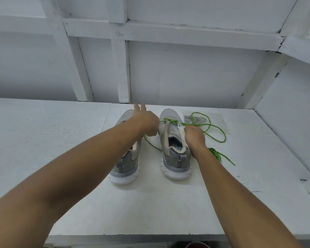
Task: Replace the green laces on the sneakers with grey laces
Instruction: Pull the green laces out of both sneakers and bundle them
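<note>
Both grips work at the right sneaker (174, 149). Our right grip (194, 137) is clamped on its collar and tongue edge, steadying it on the white desk (61, 140). Our left grip (146, 123) pinches the green lace (169, 120), two fingers pointing away from us. The lace runs taut from this grip into the front eyelets, just left of the right grip. Its loose end loops beyond the right grip, over a clear bag (220, 119) of grey laces (188, 119). Under our left forearm stands the left sneaker (125, 169). A second green lace (216, 154) lies bunched beside our right wrist.
</note>
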`<state>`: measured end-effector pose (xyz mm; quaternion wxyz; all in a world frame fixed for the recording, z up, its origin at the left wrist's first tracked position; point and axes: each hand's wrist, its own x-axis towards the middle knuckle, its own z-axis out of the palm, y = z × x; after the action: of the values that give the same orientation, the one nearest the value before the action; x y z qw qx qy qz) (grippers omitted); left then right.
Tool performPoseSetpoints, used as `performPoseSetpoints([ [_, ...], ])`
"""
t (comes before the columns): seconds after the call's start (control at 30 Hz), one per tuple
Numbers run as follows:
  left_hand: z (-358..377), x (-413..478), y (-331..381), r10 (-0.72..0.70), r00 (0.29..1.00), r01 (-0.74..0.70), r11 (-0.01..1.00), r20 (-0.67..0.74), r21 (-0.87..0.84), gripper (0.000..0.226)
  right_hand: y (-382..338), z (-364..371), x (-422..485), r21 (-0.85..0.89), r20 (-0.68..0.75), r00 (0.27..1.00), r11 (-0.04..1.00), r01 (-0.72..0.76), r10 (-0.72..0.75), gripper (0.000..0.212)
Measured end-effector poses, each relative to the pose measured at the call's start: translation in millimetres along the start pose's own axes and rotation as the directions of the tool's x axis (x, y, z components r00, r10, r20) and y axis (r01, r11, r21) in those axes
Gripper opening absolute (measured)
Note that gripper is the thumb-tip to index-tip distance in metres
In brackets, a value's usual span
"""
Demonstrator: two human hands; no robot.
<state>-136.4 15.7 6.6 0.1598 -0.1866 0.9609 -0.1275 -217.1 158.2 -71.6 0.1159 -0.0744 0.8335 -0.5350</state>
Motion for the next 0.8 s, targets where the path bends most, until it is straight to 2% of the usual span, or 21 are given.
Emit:
performPoseSetpoints([
  [0.07,-3,-2,1,-0.005,0.995,-0.017,0.976,-0.102,-0.218,0.022,-1,0,1,0.003,0.009,1.000,1.000,-0.003,0.003,0.017],
  [0.13,-5,-4,7,-0.038,0.978,-0.073,0.858,-0.203,-0.508,0.024,-2,-2,1,0.005,0.022,1.000,1.000,-0.010,0.010,0.020],
  [0.2,-5,-4,19,-0.069,0.976,-0.087,0.740,-0.204,-0.667,0.033,-6,-4,3,-0.022,0.054,0.998,1.000,-0.017,0.018,0.021],
  [0.33,6,-4,41,-0.104,0.977,-0.070,0.665,-0.185,-0.744,0.032,-20,-11,11,-0.167,0.185,0.982,0.986,-0.006,0.037,0.014],
  [0.43,19,-2,46,-0.180,0.969,-0.042,0.566,-0.172,-0.824,0.034,-31,-19,17,-0.309,0.276,0.961,0.945,0.109,-0.021,0.011],
  [0.57,30,-2,49,-0.280,0.948,-0.035,0.372,-0.149,-0.927,0.042,-51,-19,25,-0.594,0.312,0.935,0.733,0.332,-0.171,0.021],
  [0.67,36,-1,51,-0.376,0.922,-0.003,0.238,-0.095,-0.971,0.039,-64,-10,29,-0.637,0.394,0.889,0.628,0.447,-0.233,0.021],
  [0.8,45,0,55,-0.465,0.885,-0.002,0.051,-0.026,-0.999,0.029,-70,9,33,-0.705,0.478,0.850,0.482,0.520,-0.219,0.022],
])
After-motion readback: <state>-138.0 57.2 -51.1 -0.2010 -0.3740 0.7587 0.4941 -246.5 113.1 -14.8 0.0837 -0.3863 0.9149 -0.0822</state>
